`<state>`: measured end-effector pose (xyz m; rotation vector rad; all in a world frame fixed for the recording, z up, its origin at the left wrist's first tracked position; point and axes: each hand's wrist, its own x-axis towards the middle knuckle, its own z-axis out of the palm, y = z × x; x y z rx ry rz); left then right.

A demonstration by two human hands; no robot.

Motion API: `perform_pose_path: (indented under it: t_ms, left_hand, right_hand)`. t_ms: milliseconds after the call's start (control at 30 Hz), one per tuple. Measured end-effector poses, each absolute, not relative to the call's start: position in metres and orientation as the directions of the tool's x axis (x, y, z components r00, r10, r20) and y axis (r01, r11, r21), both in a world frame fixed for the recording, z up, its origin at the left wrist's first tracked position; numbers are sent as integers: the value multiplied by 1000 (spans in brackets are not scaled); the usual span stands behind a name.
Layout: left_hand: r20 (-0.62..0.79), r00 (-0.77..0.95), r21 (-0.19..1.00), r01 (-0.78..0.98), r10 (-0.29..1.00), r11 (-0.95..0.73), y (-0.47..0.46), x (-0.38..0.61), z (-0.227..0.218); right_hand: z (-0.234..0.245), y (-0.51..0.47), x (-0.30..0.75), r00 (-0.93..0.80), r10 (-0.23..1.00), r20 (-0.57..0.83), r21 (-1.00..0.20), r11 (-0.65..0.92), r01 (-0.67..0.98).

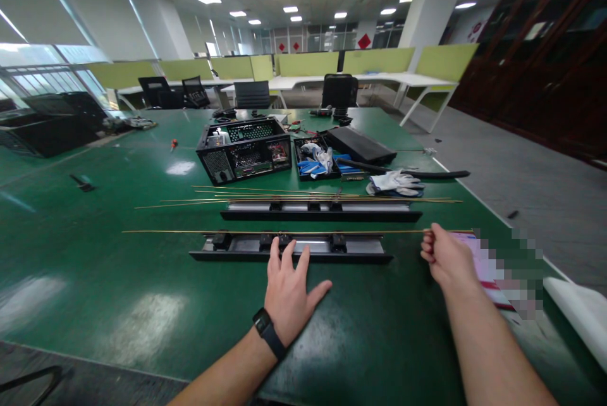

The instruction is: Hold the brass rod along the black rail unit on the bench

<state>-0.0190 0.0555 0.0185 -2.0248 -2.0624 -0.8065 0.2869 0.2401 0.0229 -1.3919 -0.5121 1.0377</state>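
My right hand (448, 254) is closed around the right part of a thin brass-coloured rod (156, 231). The rod runs level to the left, along the far side of a black and silver rail (308, 248) with several black blocks on it. My left hand (289, 292), a dark watch on its wrist, has its fingers spread, with the fingertips at the rail's near side and a black block. Whether they press on it I cannot tell. Behind lies a second, similar rail (370, 209), with several more thin rods (177, 202) lying along and over it.
An opened black computer case (244, 156) stands behind the rails. Beside it are a tray with gloves (317, 159), a black panel (363, 145), a white glove (396, 183) and a black tube (441, 174). A pink and white paper (474, 260) lies by my right hand.
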Motion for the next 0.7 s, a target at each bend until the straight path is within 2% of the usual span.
perform_pose_path:
  t_ms: [400, 600, 700]
  left_hand:
    - [444, -55, 245, 968, 894, -62, 51, -25, 19]
    - [405, -94, 281, 959, 910, -26, 54, -22, 16]
    - [393, -55, 281, 958, 918, -63, 54, -24, 16]
  right_hand:
    - [23, 240, 287, 497, 824, -271, -952, -153, -265]
    - [26, 239, 285, 475, 835, -278, -946, -152, -286]
    - [27, 239, 284, 486, 828, -278, -949, -157, -275]
